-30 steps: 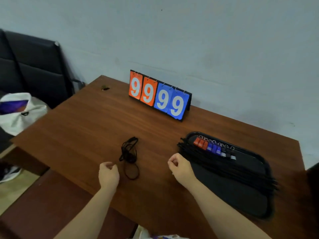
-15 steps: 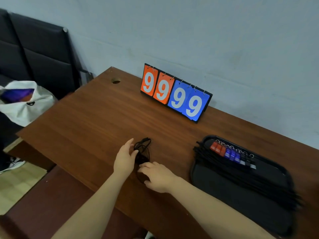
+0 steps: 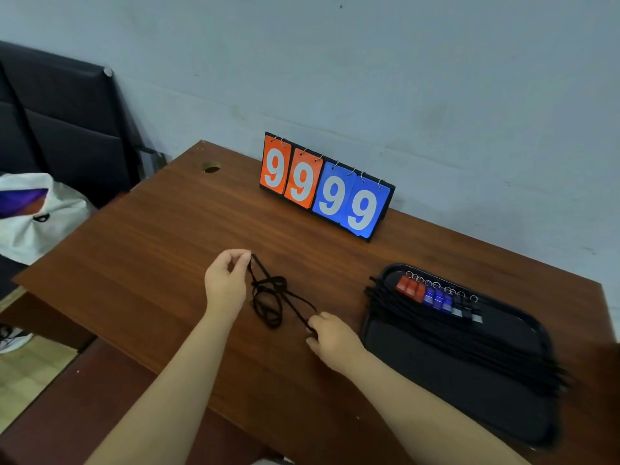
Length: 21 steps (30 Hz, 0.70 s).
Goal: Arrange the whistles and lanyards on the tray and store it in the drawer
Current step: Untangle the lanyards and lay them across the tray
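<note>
A tangled black lanyard (image 3: 271, 295) lies on the wooden table between my hands. My left hand (image 3: 226, 283) pinches its far end between thumb and fingertips. My right hand (image 3: 330, 337) grips the near end, so the cord stretches partly between them. To the right sits a black tray (image 3: 523, 327). A row of red, blue and black whistles (image 3: 436, 297) with metal rings lines its far edge. Several straightened black lanyards (image 3: 419, 327) lie side by side across the tray.
A flip scoreboard (image 3: 323, 187) showing 9999 stands against the wall behind the lanyard. A cable hole (image 3: 211, 168) is at the table's far left corner. Left of the table are a dark chair (image 3: 63, 129) and a white bag (image 3: 32, 216).
Both hands went from loose fists near the table's front edge to the lanyard, took hold of its ends and drew them apart. The camera view shifted left and closer.
</note>
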Motion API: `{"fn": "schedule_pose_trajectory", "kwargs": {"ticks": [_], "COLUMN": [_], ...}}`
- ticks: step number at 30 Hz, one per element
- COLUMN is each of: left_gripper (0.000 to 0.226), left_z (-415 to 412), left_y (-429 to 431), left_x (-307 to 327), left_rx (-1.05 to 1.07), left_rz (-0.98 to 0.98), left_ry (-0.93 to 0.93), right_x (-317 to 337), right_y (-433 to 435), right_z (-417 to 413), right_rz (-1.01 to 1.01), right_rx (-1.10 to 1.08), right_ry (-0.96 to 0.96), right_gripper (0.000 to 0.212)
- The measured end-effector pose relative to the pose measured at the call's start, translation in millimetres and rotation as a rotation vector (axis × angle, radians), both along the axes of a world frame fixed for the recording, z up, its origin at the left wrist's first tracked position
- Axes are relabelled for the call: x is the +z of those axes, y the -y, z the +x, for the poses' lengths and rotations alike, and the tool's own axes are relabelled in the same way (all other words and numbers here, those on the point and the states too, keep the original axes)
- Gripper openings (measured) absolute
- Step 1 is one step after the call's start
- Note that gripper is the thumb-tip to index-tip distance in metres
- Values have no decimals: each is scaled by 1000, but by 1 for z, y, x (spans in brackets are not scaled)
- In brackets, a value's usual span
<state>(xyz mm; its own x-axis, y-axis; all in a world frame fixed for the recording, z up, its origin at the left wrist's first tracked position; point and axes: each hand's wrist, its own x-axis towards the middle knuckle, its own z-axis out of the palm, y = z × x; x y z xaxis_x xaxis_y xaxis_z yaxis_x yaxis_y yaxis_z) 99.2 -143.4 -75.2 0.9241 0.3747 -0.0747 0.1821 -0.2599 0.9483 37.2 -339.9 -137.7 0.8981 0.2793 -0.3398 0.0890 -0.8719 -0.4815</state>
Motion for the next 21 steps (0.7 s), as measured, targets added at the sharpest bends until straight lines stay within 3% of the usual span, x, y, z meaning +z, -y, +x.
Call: {"fn": "schedule_pose_trajectory", "kwargs": {"ticks": [3, 8, 12, 15, 18, 21], "left_gripper": [12, 13, 14, 12, 16, 22], "left_z": [2, -2, -8, -18, -26, -28], "left_y": [7, 18, 44, 68, 85, 97], "left_x": [20, 56, 95, 120, 127, 120], "left_rx": [-1, 1, -153, -392, -511, -492], "left_rz": [-62, 1, -72, -36, -22, -117], "left_ry": [27, 170, 200, 291, 366, 310], "right_x": [4, 40, 99, 151, 181, 192], "right_y": [13, 34, 34, 23, 21, 33], "right_z": [-1, 4, 7, 8, 9, 10], "right_rz": [43, 208, 397, 558, 572, 729], "right_rx": [-143, -449, -465, -358, -280, -416], "right_ry": [34, 176, 199, 327, 491, 452], "right_gripper": [23, 13, 45, 53, 33, 14]}}
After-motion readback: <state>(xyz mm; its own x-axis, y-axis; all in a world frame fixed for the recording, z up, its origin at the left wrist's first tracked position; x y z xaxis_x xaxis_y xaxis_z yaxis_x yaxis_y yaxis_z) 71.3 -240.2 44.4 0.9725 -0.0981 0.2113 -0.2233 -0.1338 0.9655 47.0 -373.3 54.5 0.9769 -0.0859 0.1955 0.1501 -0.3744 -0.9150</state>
